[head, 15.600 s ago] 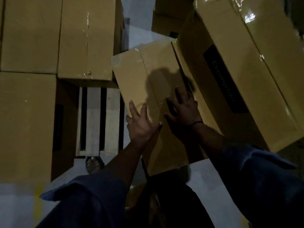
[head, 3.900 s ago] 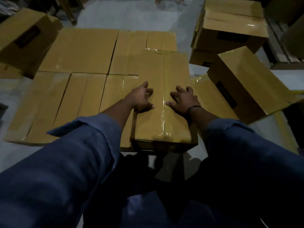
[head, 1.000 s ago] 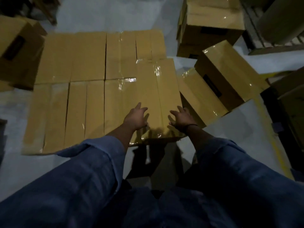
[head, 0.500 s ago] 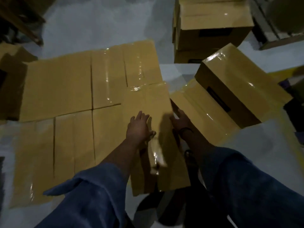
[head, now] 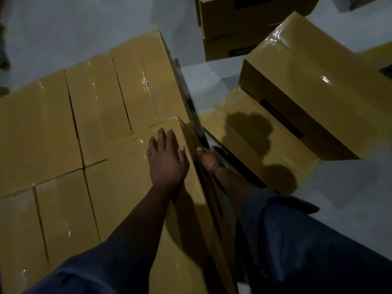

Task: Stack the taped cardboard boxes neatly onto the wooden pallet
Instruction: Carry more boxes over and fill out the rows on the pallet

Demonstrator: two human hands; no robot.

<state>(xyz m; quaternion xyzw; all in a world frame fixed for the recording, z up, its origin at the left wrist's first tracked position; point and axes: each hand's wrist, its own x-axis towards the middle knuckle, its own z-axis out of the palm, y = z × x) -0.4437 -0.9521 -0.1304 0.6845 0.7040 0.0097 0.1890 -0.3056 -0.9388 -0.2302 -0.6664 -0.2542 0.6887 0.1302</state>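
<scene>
We are in a dim warehouse or packing floor: taped boxes point(head: 91, 128) packed side by side fill the left of the frame, more boxes point(head: 314, 85) lie tumbled at upper right, and bare grey concrete floor point(head: 70, 28) shows between them.

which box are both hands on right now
The near-right box of the stack: left hand lies flat on its top, right hand is down its right side. The other boxes go untouched.
</scene>
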